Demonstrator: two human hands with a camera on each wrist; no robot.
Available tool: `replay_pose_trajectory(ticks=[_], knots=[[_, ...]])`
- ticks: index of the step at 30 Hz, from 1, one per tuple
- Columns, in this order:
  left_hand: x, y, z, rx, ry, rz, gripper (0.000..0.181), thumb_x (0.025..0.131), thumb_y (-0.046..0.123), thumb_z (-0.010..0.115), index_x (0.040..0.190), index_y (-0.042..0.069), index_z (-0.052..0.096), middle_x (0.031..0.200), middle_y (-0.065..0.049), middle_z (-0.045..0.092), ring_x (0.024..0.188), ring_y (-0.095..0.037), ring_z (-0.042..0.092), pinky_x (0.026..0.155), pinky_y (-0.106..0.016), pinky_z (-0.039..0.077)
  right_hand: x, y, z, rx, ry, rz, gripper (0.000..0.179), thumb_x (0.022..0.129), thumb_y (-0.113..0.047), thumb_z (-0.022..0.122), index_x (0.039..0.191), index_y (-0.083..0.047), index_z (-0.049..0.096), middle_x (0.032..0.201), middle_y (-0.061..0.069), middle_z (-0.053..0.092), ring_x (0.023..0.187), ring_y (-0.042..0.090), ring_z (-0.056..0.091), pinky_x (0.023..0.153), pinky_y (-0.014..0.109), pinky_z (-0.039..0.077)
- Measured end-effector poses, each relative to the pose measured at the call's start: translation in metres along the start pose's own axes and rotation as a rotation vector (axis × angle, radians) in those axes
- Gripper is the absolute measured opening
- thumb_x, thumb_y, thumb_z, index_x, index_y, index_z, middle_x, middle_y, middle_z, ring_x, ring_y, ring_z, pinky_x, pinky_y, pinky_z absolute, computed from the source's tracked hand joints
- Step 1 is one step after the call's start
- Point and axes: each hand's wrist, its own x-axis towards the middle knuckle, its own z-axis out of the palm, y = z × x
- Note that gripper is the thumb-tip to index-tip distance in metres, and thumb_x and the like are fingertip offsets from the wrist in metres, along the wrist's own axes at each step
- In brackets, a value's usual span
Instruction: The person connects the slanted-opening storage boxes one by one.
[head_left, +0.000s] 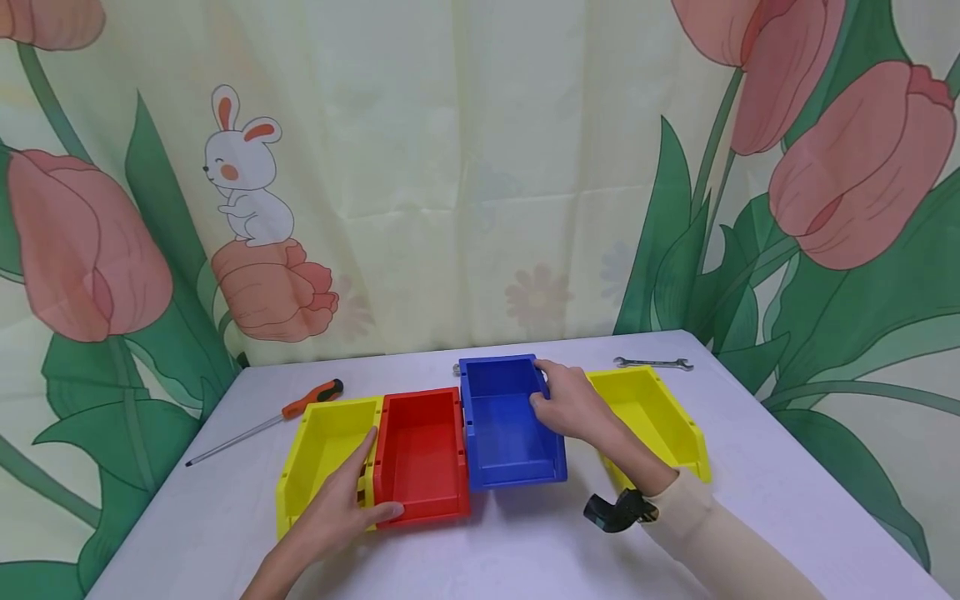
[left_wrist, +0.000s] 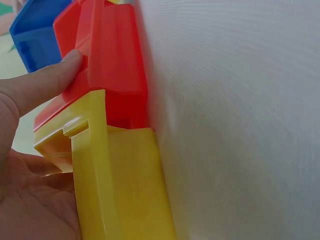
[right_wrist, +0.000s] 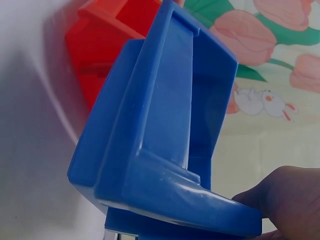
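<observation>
My left hand [head_left: 337,504] holds the red bin [head_left: 420,458] at its front left corner. The thumb [left_wrist: 70,67] presses on the red front rim. The other fingers reach over the adjoining wall of the left yellow bin [head_left: 318,450], partly hidden in the left wrist view. These two bins stand side by side, touching. My right hand [head_left: 573,404] grips the right wall of the blue bin [head_left: 513,425]. In the right wrist view the blue bin [right_wrist: 145,130] is tilted and raised off the table, its left side close against the red bin [right_wrist: 95,50].
Another yellow bin [head_left: 652,417] sits to the right, partly behind my right arm. A screwdriver [head_left: 292,408] with an orange and black handle lies at the left. A wrench [head_left: 652,363] lies near the back edge of the white table [head_left: 780,492]. A printed curtain [head_left: 450,208] hangs behind.
</observation>
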Motion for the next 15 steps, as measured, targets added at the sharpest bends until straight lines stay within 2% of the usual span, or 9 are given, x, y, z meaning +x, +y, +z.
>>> replay_pose_trajectory(ticks=[15], knots=[[0.0005, -0.0026, 0.0014, -0.007, 0.001, 0.003, 0.126, 0.072, 0.027, 0.099, 0.171, 0.017, 0.021, 0.167, -0.016, 0.042, 0.147, -0.041, 0.047, 0.092, -0.047, 0.067, -0.0003, -0.0034, 0.0067, -0.020, -0.009, 0.009, 0.058, 0.100, -0.010, 0.057, 0.155, 0.005, 0.047, 0.148, 0.028, 0.062, 0.124, 0.042, 0.070, 0.102, 0.055, 0.061]])
